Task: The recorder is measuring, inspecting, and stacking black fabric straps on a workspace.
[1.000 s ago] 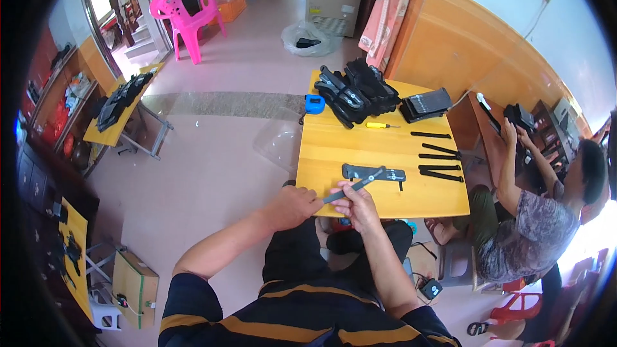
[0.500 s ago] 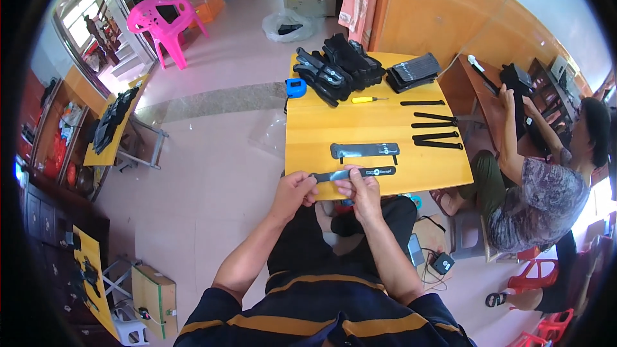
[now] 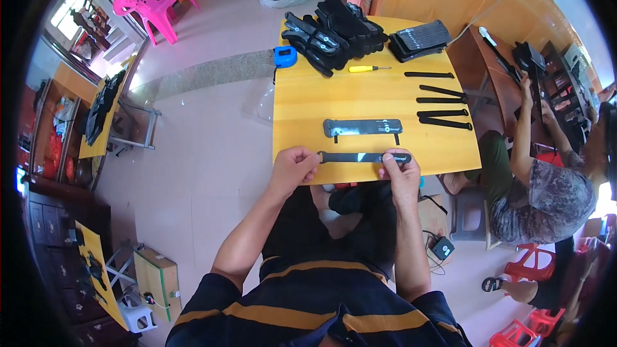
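Over the yellow table point(image 3: 321, 97), 2 hands point(image 3: 296, 168) point(image 3: 404, 175) pinch a dark strap point(image 3: 352, 157) near opposite ends, farther apart than before.

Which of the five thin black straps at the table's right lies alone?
The uppermost strap, nearest the yellow screwdriver; the other four lie in two V-shaped pairs.

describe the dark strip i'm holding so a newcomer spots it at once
Find the yellow table and its near edge. Near that edge, the dark strip stretches between your left grip and right grip. It is narrower than the dark panel lying beyond it and, unlike the thin black straps at the table's right, is being held.
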Available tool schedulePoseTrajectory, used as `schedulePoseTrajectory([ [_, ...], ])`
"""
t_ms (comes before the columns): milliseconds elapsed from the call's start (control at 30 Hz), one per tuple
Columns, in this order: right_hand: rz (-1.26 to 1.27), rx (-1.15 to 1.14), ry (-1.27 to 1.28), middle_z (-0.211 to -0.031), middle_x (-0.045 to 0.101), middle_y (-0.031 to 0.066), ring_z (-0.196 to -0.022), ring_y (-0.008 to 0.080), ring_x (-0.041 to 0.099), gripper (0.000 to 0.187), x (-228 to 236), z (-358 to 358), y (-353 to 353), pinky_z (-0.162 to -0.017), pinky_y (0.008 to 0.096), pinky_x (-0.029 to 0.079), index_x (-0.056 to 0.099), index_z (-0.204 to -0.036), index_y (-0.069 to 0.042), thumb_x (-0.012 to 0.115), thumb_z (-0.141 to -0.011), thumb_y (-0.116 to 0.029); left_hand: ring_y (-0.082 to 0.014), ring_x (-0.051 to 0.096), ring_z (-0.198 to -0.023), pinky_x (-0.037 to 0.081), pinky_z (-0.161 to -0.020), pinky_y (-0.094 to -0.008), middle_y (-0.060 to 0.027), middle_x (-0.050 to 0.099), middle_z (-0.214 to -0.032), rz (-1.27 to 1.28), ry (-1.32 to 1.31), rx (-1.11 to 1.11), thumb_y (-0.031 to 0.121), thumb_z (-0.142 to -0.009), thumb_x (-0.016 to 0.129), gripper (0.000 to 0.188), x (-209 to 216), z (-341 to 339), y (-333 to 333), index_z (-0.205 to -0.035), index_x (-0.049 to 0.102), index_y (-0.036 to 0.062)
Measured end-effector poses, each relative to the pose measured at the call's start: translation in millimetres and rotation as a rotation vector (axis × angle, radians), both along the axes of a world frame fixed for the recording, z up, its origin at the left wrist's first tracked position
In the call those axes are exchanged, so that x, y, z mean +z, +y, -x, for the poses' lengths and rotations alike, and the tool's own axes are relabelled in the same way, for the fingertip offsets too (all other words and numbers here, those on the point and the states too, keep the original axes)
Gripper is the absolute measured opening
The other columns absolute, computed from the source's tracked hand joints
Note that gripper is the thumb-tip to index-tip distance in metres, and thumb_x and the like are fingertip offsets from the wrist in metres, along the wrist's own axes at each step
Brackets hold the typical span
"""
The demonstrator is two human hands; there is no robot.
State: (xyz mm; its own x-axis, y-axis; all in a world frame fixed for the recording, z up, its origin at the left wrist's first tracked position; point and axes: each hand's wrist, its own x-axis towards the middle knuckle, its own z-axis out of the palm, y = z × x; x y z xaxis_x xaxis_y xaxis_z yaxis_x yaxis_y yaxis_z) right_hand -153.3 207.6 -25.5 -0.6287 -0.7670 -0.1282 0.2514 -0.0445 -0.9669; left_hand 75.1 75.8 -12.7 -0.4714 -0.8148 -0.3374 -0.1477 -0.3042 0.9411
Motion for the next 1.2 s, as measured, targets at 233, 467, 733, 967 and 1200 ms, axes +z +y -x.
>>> schedulePoseTrajectory([
  [233, -0.084, 0.047, 0.092, -0.074, 0.063, -0.0026, -0.064, 0.0047, 0.058, 0.012, -7.4, 38.5, 1.4, -0.058, 0.0199, 0.047, 0.067, -0.093, -0.004, 0.070, -0.100, -0.013, -0.0061, 0.059, -0.057, 0.047, -0.053, -0.0216, -0.0008, 0.065, -0.070, 0.028, 0.003, 0.020, 0.017, -0.097, 0.068, 0.019, -9.0, 11.2, -9.3, -0.084, 0.069, 0.0026],
  [467, -0.203, 0.086, 0.157, -0.069, 0.059, -0.0036, -0.060, 0.0036, 0.052, 0.022, -7.8, 59.8, -4.3, -0.055, 0.0207, 0.042, 0.065, -0.085, -0.004, 0.067, -0.102, -0.018, -0.0055, 0.061, -0.059, 0.046, -0.054, -0.0217, -0.0008, 0.067, -0.069, 0.132, -0.105, 0.009, 0.015, -0.098, 0.067, 0.019, -11.3, 22.1, -16.3, -0.087, 0.070, 0.0001],
  [733, -0.244, 0.106, 0.318, -0.068, 0.056, -0.0039, -0.059, 0.0037, 0.051, 0.021, -11.5, 72.5, -15.0, -0.054, 0.0208, 0.040, 0.064, -0.087, -0.005, 0.067, -0.102, -0.019, -0.0031, 0.057, -0.058, 0.044, -0.053, -0.0209, 0.0021, 0.064, -0.066, 0.401, -0.262, -0.018, 0.013, -0.098, 0.069, 0.016, -18.8, 31.0, -24.9, -0.087, 0.071, 0.0005],
  [967, -0.243, 0.062, 0.326, -0.066, 0.057, -0.0047, -0.058, 0.0030, 0.050, 0.023, -12.4, 79.6, -27.5, -0.053, 0.0221, 0.040, 0.067, -0.085, -0.003, 0.070, -0.101, -0.020, -0.0026, 0.053, -0.059, 0.041, -0.054, -0.0217, 0.0033, 0.062, -0.064, 0.505, -0.313, 0.005, 0.011, -0.096, 0.071, 0.018, -20.5, 43.7, -29.8, -0.082, 0.071, -0.0006],
  [1200, -0.246, 0.048, 0.410, -0.065, 0.055, -0.0054, -0.058, 0.0027, 0.046, 0.025, -21.6, 86.5, -37.7, -0.053, 0.0220, 0.039, 0.067, -0.084, -0.003, 0.071, -0.100, -0.020, -0.0261, 0.063, -0.055, 0.047, -0.055, -0.0368, -0.0139, 0.065, -0.064, 0.628, -0.425, -0.028, 0.016, -0.091, 0.070, 0.019, -14.8, 49.6, -37.1, -0.080, 0.070, 0.0006],
])
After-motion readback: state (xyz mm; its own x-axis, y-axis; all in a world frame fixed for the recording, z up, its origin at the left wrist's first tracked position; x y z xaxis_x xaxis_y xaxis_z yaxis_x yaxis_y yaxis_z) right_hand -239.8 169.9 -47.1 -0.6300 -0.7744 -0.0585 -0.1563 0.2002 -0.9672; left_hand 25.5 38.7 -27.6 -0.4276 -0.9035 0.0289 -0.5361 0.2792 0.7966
